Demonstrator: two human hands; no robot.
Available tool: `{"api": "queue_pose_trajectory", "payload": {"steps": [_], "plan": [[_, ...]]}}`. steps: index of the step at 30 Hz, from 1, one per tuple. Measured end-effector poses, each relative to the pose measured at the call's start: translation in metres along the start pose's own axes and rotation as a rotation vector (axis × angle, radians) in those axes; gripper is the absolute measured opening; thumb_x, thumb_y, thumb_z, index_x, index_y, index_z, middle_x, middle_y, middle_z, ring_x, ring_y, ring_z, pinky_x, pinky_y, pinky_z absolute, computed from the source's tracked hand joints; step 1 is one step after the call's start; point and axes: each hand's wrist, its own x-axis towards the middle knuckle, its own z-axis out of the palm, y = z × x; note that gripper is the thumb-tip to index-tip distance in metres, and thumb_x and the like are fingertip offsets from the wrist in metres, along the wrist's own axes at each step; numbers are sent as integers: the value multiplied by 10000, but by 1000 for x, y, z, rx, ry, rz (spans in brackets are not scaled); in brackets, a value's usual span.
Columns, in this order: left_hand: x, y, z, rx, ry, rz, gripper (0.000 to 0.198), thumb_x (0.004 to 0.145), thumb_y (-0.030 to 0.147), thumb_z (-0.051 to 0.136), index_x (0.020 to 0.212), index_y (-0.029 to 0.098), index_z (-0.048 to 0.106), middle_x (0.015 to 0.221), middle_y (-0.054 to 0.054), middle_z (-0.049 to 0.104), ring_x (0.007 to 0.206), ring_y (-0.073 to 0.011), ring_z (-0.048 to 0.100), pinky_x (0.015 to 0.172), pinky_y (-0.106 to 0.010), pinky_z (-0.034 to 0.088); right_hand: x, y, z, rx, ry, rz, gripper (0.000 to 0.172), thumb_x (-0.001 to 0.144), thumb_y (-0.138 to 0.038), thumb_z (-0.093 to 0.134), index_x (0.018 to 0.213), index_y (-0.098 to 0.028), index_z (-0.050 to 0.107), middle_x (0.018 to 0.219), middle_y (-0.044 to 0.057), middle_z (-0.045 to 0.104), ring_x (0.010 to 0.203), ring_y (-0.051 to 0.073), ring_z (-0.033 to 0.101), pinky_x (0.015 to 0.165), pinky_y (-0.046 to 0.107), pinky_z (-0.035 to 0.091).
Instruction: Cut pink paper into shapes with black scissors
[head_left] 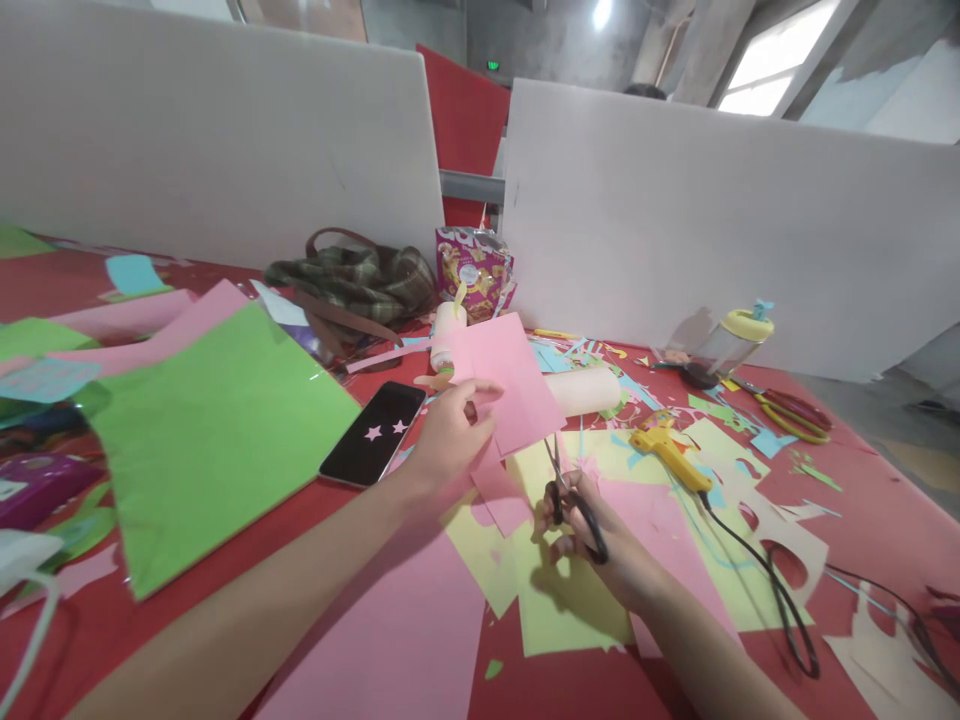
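Pink paper [521,390] is held before a snack bag [471,272] with blurred lettering [474,239].

Tilted pink paper [520,378]; black-handled scissors [559,477], blades upward, near its lower edge

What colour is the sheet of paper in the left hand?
Pink. The sheet of paper shows best in the head view.
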Motion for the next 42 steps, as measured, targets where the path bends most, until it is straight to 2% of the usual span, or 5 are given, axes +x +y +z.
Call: {"api": "queue_pose_trajectory", "payload": {"steps": [10,21,33,39,42], "plan": [[2,4,-5,69,51,51,260,655,197,538,911,170,565,883,-19,615,510,-79,453,565,-233,425,-2,0,-3,48,-68,9,256,765,-429,490,852,-221,369,836,26,458,786,147,505,615,279,395],[-9,11,0,11,-88,27,315,682,215,534,996,194,521,965,-31,597,580,-90,507,600,-252,443,-2,-5,3,34,-66,-13,298,738,-458,507,833,-211,370,768,3,462,672,118,516,578,257,377],[-10,16,-1,48,-160,48,307,668,191,546,973,172,531,945,-42,605,561,-93,492,597,-258,446,-2,-6,3,21,-40,-24,318,718,-473,521,810,-214,359,743,0,466,632,124,508,576,270,374],[-10,13,-1,10,-166,60,293,687,207,531,979,179,520,963,-45,597,648,-113,530,626,-258,445,-3,-4,2,-35,-43,-38,274,771,-456,459,793,-195,378,670,-3,494,601,112,499,586,265,360],[-9,13,-2,16,-177,62,295,681,203,537,974,181,528,948,-43,603,593,-97,509,605,-256,441,-3,-5,3,-44,-35,-38,272,775,-453,454,777,-195,370,682,2,499,591,110,499,560,257,363]]}}
